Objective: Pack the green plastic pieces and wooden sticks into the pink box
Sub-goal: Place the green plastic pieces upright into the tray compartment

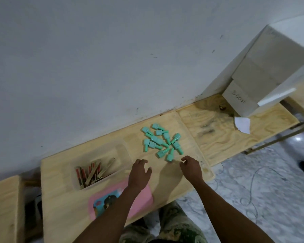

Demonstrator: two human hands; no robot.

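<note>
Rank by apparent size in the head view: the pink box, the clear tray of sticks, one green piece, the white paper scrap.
1. Pink box, partly hidden by the left arm, and clear tray: look similar, not ranked.
2. White paper scrap, farther away.
3. One green piece.

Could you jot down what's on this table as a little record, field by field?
surface: wooden table against a white wall
green plastic pieces: loose pile, none packed yet
wooden sticks: lying in a clear tray
pink box: flat, near table edge, partly under the left arm
left hand: open, empty, above table
right hand: fingers curled, empty, beside the pile
</note>
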